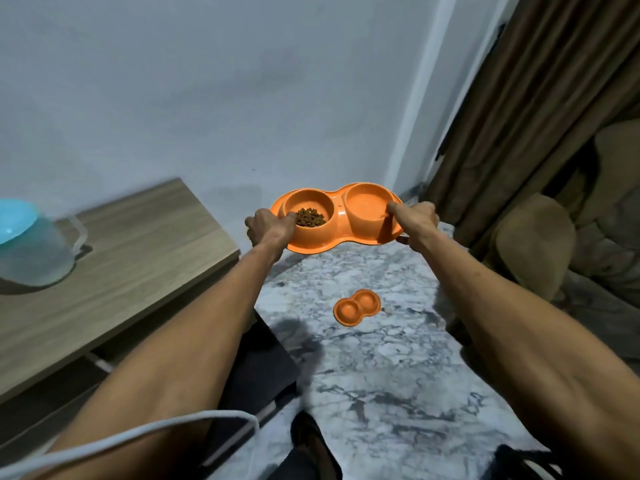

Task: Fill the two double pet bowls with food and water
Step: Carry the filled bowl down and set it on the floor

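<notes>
Two double bowls [337, 216] [356, 307], one jug [34, 251].

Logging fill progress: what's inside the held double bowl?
In the double bowl, left cup holds kibble, right cup seems to hold water; left hand and right hand cover each cup's outer edge.

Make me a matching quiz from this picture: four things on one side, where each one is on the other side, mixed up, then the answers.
Things:
1. double bowl with kibble
2. other double bowl
3. jug
4. curtain

Places:
A. on the wooden table
B. on the marble floor
C. hanging at the right
D. held by the left hand and right hand

Pairs: 1-D, 2-B, 3-A, 4-C
</notes>
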